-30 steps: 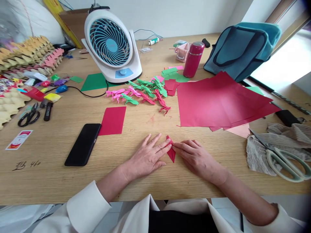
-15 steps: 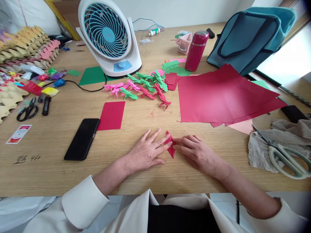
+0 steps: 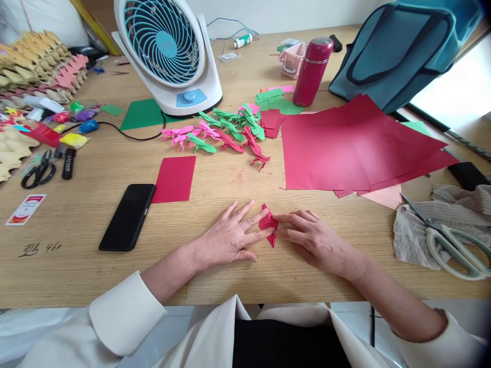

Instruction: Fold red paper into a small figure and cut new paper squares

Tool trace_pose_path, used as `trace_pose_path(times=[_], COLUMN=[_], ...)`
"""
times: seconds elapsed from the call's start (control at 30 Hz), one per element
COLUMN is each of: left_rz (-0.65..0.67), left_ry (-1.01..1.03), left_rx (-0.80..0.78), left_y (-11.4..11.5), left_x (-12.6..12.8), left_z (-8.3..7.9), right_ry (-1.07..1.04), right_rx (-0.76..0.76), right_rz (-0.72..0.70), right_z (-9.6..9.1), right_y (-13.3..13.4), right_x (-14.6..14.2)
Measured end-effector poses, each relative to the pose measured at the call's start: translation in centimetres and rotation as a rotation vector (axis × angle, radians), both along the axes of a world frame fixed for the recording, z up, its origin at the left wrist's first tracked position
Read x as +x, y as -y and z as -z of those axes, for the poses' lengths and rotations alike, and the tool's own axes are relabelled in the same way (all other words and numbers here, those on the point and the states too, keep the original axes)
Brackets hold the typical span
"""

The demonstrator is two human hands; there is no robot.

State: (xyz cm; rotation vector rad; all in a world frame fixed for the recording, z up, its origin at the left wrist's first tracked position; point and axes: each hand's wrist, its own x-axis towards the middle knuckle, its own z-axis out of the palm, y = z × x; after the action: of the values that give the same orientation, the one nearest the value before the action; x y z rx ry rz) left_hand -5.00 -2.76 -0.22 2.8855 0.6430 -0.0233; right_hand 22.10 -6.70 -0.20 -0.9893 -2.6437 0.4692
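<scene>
A small piece of folded red paper (image 3: 268,221), pointed at its top and bottom ends, lies on the wooden table between my hands. My left hand (image 3: 230,233) rests flat with its fingers spread, the index and middle fingertips pressing on the paper. From the other side, my right hand (image 3: 316,237) has its bent fingers at the paper's right edge; its thumb is mostly hidden. Beyond my hands sits a group of folded paper figures in green (image 3: 230,122), pink (image 3: 178,135) and red (image 3: 255,144).
Large red sheets (image 3: 337,153) lie at right, near scissors (image 3: 452,243) on a cloth (image 3: 412,232). A phone (image 3: 127,217) touches a red paper rectangle (image 3: 174,179) at left. Behind stand a fan (image 3: 164,51), a red flask (image 3: 312,71) and a blue bag (image 3: 399,56).
The folded red paper now shows wider across its middle, its right side spread toward my right hand. Both hands stay nearly in place. The view has shifted slightly.
</scene>
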Motion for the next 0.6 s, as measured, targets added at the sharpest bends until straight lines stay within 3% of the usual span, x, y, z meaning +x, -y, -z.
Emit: trace_pose_path(times=[0.43,0.6], left_rz=[0.029,0.002], left_ry=[0.001,-0.040], left_rx=[0.131,0.108], left_y=[0.7,1.5], left_x=[0.1,0.4], left_z=[-0.5,-0.8], right_ry=[0.000,-0.019], right_rx=[0.027,0.031], right_rz=[-0.019,-0.031], right_z=[-0.2,-0.3], right_y=[0.0,0.0], right_x=[0.1,0.1])
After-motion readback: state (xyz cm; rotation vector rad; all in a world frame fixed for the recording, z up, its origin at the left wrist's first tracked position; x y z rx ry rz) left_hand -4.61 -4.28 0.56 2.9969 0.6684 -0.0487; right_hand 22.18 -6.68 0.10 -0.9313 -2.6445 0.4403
